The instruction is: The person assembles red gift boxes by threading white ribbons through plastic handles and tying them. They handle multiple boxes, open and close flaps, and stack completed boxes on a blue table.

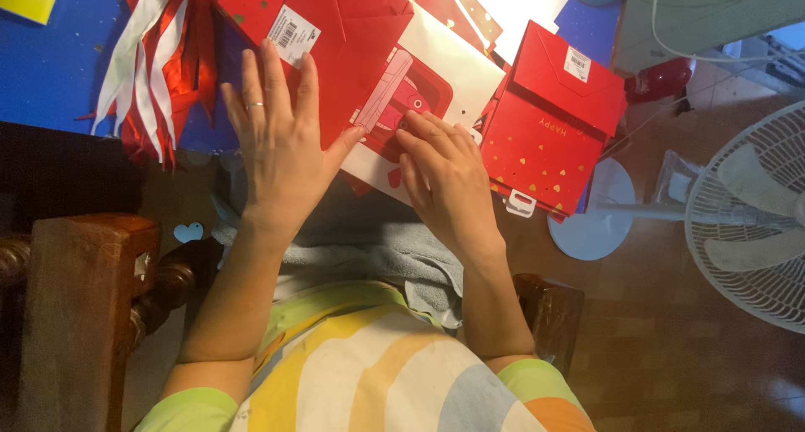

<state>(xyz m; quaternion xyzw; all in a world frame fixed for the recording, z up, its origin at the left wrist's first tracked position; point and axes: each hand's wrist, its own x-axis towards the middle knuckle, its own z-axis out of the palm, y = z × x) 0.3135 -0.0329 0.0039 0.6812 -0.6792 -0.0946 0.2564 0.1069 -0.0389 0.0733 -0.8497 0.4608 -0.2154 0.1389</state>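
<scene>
My left hand (pixel 277 138) lies flat, fingers spread, on a red envelope (pixel 335 38) with a white barcode sticker; a ring shows on one finger. My right hand (pixel 444 180) rests beside it, its fingertips pressing on a white card with a red and pink picture (pixel 436 80) that sticks out from under the envelope. Neither hand grips anything. Both lie over my lap, which is covered by a grey-blue cloth (pixel 369 247).
A second red envelope with gold hearts (pixel 549 130) lies to the right. Red and white ribbons (pixel 159 63) hang at the left on a blue surface. A wooden chair arm (pixel 75 314) is at the lower left, and a white standing fan (pixel 746 214) at the right.
</scene>
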